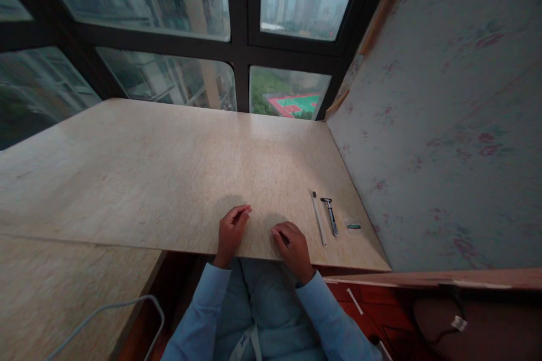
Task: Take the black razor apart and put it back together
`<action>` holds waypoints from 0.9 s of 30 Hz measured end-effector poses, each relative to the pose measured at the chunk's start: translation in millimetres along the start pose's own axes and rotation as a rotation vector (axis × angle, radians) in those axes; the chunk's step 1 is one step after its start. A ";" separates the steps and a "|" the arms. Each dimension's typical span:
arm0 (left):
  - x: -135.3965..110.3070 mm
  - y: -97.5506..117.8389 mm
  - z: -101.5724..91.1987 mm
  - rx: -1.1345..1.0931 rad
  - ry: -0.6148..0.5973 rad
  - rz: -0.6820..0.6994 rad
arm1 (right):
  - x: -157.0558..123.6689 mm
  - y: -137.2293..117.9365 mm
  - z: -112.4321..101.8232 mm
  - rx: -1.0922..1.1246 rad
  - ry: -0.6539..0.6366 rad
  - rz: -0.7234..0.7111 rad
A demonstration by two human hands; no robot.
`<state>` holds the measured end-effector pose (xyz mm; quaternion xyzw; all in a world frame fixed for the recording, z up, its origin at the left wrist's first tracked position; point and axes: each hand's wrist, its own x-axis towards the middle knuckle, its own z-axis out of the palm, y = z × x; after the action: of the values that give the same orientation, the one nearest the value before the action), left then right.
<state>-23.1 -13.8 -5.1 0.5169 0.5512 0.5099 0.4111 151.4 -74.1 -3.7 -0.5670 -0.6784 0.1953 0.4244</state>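
Note:
My left hand (231, 232) rests on the near edge of a pale wooden desk (169, 169), fingers curled loosely inward with nothing visible in them. A short way to its right, my right hand (292, 247) lies on the same edge, its fingers also bent under and empty as far as I can see. To the right of that hand lie a thin white stick (319, 218), a small razor-like tool with a dark handle (330, 215) and a tiny green piece (354, 227). Neither hand touches them.
Large dark-framed windows (237, 51) run behind the desk, looking out on tall buildings. A patterned wall panel (444, 113) closes the right side. A lower wooden surface (63, 287) with a grey metal loop (105, 310) sits at the near left.

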 end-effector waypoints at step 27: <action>2.9 4.3 -0.8 -0.008 0.025 -0.056 | 2.2 -2.1 -2.6 0.031 0.003 0.000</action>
<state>-23.6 -11.3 -0.5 0.4931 0.5687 0.5067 0.4202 152.2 -73.2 0.0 -0.5608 -0.6745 0.2050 0.4342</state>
